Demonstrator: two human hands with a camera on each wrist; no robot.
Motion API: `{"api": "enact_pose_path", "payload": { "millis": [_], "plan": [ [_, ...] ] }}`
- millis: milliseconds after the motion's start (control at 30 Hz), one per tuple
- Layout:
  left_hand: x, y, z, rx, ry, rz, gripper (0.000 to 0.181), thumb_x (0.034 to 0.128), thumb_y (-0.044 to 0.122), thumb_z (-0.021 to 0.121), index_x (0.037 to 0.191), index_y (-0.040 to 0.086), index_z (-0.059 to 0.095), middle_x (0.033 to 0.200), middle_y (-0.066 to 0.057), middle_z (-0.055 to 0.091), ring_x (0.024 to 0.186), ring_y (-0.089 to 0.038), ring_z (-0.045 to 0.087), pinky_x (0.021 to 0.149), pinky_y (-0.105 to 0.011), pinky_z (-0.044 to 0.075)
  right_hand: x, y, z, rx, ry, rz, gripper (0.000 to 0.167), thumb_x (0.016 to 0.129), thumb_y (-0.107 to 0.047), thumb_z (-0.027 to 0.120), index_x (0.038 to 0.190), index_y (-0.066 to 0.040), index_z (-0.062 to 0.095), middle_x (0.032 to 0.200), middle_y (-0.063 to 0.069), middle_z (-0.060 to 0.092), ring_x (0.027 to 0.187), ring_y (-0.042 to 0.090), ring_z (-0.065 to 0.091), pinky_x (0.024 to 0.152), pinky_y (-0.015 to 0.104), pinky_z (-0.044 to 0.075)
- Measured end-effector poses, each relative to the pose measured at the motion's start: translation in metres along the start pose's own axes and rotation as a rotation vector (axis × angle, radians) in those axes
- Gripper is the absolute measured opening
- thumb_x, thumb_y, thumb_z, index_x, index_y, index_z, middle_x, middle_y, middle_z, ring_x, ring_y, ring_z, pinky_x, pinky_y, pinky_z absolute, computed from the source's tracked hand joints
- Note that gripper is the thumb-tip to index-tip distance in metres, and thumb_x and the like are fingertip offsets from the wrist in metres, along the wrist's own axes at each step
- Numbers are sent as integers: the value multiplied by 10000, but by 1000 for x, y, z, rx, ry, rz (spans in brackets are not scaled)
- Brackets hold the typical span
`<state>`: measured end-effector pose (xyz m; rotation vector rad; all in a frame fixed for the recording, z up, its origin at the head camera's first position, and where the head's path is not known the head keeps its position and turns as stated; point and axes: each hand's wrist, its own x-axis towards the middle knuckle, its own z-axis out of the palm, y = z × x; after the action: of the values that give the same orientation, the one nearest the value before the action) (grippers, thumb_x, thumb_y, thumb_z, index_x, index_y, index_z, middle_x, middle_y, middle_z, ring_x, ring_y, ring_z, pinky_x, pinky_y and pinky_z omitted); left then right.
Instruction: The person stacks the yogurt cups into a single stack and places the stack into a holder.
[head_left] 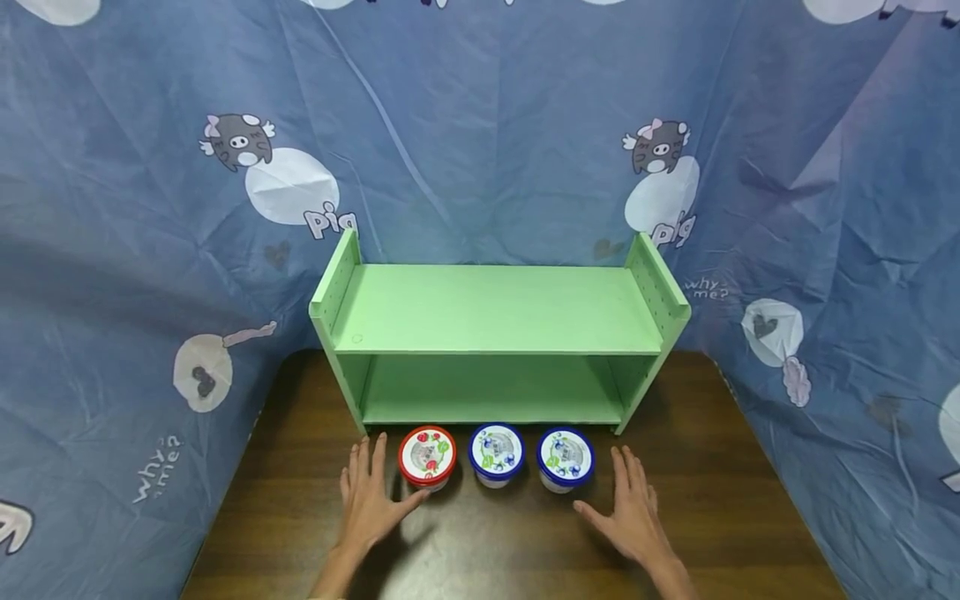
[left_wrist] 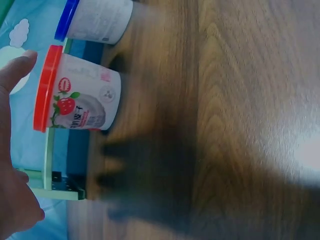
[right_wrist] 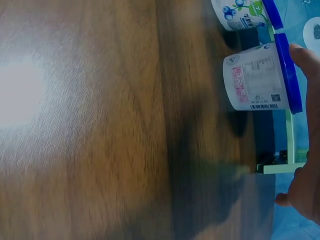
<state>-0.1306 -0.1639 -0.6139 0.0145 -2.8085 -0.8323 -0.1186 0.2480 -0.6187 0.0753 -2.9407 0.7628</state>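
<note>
The left hand (head_left: pixel 370 504) and right hand (head_left: pixel 632 512) flank cups (head_left: pixel 497 452)

We saw a brown, wood-grained desk (head_left: pixel 495 550) with a pale green shelf (head_left: pixel 495 308) near its back edge. Nearest the desk's left edge, the strawberry cup (head_left: pixel 427 455) was white with a red-rimmed lid, printed with red berries and green leaves. The middle blueberry cup (head_left: pixel 497 452) and the outer blueberry cup (head_left: pixel 566 457), nearest the desk's right edge, had blue-rimmed white lids patterned with blue berries and green leaves; on the latter's white wall we noticed pink print and a black barcode. Behind, the blue cloth backdrop (head_left: pixel 487 125) bore dark grey pigs with pink bows, white ovals and grey hearts.
</note>
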Motion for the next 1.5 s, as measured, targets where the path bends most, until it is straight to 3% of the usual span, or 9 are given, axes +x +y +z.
{"api": "enact_pose_path", "payload": {
  "millis": [333, 633, 900, 1267, 1500],
  "plan": [
    [9, 4, 12, -81, -29, -44, 1225, 631, 571, 849, 1563, 46, 252, 1582, -331, 284, 1475, -534, 235, 1136, -738, 240, 16, -8, 8, 117, 47, -26, 1186, 737, -538, 825, 1572, 5, 182, 1614, 303, 211, 1467, 513, 256, 1105, 709, 323],
    [12, 4, 25, -240, -14, -61, 1251, 596, 477, 904, 1565, 38, 246, 1566, -338, 314, 1446, -554, 282, 1130, -742, 244, 27, -17, 13, 214, 25, 8, 1223, 709, -498, 854, 1559, 50, 167, 1605, 334, 201, 1464, 538, 249, 1143, 673, 302],
    [13, 8, 33, -345, -49, -146, 1269, 602, 432, 921, 1579, 42, 213, 1591, -272, 316, 1464, -488, 295, 1146, -698, 278, 33, -21, 19, 323, 23, 49, 1264, 662, -436, 902, 1569, 18, 148, 1598, 335, 207, 1447, 538, 289, 1131, 678, 322],
    [14, 9, 45, -444, -38, -211, 1267, 600, 365, 949, 1580, 54, 208, 1541, -305, 372, 1423, -491, 364, 1119, -669, 348, 37, -27, 28, 368, -17, 129, 1283, 641, -420, 919, 1585, -31, 143, 1591, 308, 256, 1420, 519, 360, 1119, 664, 355],
    [13, 12, 49, -498, -21, -255, 1264, 600, 332, 950, 1584, 68, 202, 1546, -281, 383, 1402, -488, 395, 1114, -663, 354, 39, -30, 34, 390, 5, 156, 1278, 631, -385, 927, 1585, -38, 149, 1564, 308, 309, 1381, 524, 408, 1100, 664, 375]
  ]
}}
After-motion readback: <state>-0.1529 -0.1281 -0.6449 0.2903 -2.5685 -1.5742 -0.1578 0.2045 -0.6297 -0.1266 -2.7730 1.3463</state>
